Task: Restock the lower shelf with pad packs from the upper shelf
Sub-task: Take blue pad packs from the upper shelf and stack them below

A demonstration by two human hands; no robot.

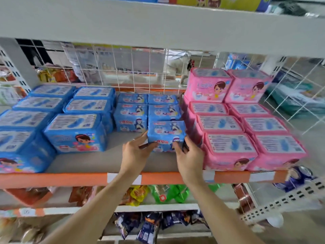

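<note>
While the left hand (135, 152) and right hand (190, 159) clamp the small blue pad pack (166, 133) from either side, fingers curled round its ends, the pack sits at the front of the right-hand row of small blue packs (147, 110), just beside the pink packs (228, 148). To seat it well, I would hold it square to the row behind, slide it back until it touches, and squeeze gently, since the soft wrapper will likely dent. Bare grey shelf (79, 162) with an orange front edge lies ahead of the left-hand row. Larger blue packs (75, 132) fill the left. A white wire grid (140, 67) backs the shelf, and snack bags (137, 194) sit on the shelves below.
</note>
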